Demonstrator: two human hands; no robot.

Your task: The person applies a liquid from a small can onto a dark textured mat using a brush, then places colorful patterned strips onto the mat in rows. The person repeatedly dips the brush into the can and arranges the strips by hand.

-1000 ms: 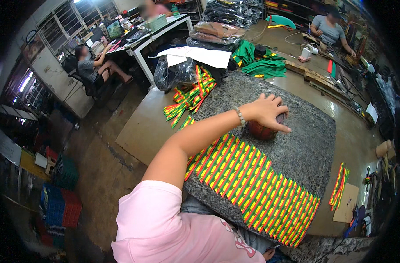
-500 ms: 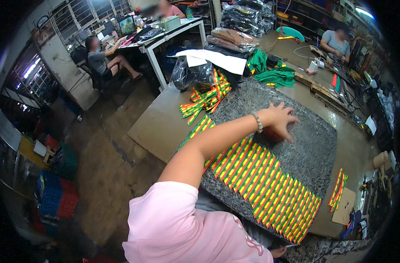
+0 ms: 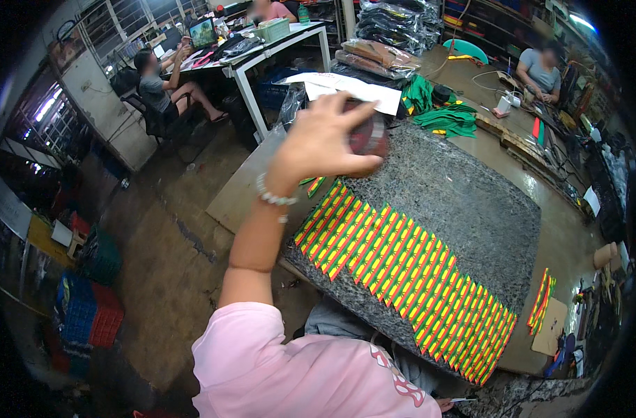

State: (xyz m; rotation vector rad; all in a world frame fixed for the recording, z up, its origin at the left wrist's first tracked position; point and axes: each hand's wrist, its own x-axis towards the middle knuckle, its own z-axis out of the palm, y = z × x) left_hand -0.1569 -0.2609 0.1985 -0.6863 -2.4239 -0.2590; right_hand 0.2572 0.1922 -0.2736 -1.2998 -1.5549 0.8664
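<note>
One left hand (image 3: 318,143) held a dark red round block (image 3: 369,136) at the far left end of the stone slab (image 3: 464,184), fingers spread around it, thumb apart; contact with the slab could not be determined. Patterned strips (image 3: 408,272) lay nearer the person. The step was judged to be repositioning the block; the next move called for a steady grip. The right hand (image 3: 445,403) was mostly hidden, finger state indeterminable.

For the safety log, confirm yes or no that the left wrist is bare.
No, a beaded bracelet circles the wrist of the left hand.
</note>
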